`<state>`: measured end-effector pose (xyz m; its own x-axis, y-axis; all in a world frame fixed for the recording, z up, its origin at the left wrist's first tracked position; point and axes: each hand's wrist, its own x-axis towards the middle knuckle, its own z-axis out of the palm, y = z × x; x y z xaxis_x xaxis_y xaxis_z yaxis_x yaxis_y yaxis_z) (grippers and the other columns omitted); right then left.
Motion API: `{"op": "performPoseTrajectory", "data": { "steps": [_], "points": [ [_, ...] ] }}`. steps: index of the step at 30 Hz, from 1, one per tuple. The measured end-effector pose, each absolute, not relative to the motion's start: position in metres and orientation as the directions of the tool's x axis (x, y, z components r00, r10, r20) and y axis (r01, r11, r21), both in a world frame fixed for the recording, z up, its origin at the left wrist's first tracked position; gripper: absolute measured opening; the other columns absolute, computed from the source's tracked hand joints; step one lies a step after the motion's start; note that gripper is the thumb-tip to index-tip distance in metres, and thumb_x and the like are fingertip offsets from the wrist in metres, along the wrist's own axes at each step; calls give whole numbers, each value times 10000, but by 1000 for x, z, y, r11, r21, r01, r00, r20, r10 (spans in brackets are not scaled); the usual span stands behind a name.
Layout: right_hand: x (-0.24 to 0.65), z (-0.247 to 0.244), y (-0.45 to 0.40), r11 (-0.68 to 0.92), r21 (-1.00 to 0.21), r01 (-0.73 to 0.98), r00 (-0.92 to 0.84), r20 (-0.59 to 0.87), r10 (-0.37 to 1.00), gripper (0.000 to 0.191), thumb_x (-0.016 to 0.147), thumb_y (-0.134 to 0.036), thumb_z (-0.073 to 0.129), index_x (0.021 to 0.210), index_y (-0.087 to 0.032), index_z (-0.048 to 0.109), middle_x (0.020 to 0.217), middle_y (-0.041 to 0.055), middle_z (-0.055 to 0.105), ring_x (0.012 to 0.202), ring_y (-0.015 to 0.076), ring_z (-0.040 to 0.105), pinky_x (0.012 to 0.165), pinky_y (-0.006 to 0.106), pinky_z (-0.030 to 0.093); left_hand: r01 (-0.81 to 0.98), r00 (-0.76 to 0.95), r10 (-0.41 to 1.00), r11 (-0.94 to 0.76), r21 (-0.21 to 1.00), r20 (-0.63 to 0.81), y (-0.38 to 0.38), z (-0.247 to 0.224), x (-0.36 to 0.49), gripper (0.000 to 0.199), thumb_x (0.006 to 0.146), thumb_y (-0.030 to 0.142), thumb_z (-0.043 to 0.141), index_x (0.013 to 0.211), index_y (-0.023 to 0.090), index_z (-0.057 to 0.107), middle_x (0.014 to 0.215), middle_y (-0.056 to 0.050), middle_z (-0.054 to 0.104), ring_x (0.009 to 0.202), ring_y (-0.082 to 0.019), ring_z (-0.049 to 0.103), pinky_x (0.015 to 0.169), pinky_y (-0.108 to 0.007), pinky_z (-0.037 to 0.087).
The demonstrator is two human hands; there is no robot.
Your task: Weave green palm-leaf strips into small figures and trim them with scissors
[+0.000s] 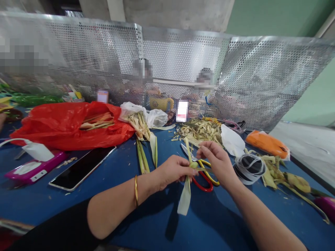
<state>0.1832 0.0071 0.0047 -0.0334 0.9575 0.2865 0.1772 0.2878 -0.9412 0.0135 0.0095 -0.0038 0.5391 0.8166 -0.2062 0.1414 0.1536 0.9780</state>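
Pale green leaf strips [184, 197] are knotted together, with one wide end hanging down and others sticking up and out to the right. My left hand [175, 170] pinches them at the knot. Just above and to the right is my right hand [213, 157], its thumb and index finger closed on a strip end. Two pairs of scissors, with red handles [208, 185] and yellow handles [215, 180], lie on the blue table beneath the hands. Loose green-edged leaves [142, 157] rest left of the hands. A pile of leaf scraps [199, 130] lies behind them.
A red plastic bag [57, 122] with strips, a phone [82, 169] and a magenta power strip [49, 169] lie left. At right are a string roll [250, 168] and an orange packet [268, 143]. A perforated metal screen [178, 52] stands behind; people sit beyond it.
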Motion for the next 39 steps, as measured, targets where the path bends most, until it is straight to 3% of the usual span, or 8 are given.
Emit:
{"op": "performPoseTrajectory", "data": {
  "steps": [3,5,13,20,24,28,32,39],
  "points": [
    [195,10,11,468,-688,554,-228,415,881,141,878,-322,531,926,-205,592,837,25,646,815,174,594,756,305,435,64,458,862,211,975,-216,17,0,10,265,625,379,723,573,145,612,541,4,575,422,-56,364,413,-228,195],
    [198,12,12,561,-518,645,-406,390,827,127,892,-284,527,859,-204,619,831,23,659,812,170,588,766,302,411,42,433,867,254,966,-246,21,1,7,298,606,406,738,558,145,601,511,15,543,411,-52,349,411,-230,178],
    [193,1,13,606,-273,747,-490,390,780,238,914,-188,491,712,-196,618,716,0,654,712,145,577,764,297,376,139,475,831,253,957,-289,26,-2,6,152,643,289,667,591,147,674,461,13,541,408,-73,432,413,-217,204],
    [183,21,-12,677,-110,728,-410,721,558,189,914,-203,471,904,-204,660,853,65,662,832,195,592,790,360,398,-8,366,877,339,941,-312,24,-2,8,251,565,348,771,607,125,666,527,-13,594,467,-90,499,443,-210,282],
    [166,15,-25,777,236,584,-758,501,418,182,903,-160,457,952,-174,632,741,39,616,711,177,547,757,363,378,-116,334,889,368,923,-312,22,-8,12,287,518,339,803,564,122,620,520,12,561,467,-72,459,457,-204,296],
    [153,-5,-20,703,427,568,-822,326,467,162,876,-131,478,994,-142,588,843,77,611,770,222,541,730,380,358,-161,324,891,384,909,-318,21,-12,14,283,505,326,804,596,118,635,568,-1,595,526,-87,510,504,-204,338],
    [153,-15,-15,689,435,580,-814,340,471,109,882,-120,463,892,-152,566,798,62,581,732,215,527,707,366,336,-134,333,886,382,914,-321,21,-14,16,326,483,347,826,561,122,603,561,0,594,526,-89,506,500,-208,328],
    [159,-14,-16,745,242,621,-744,483,462,282,938,-113,313,791,-170,548,713,39,573,648,170,501,676,337,325,-173,362,896,337,926,-258,20,-14,17,398,511,417,830,575,128,564,498,44,498,465,-65,419,462,-213,299]
  ]
}}
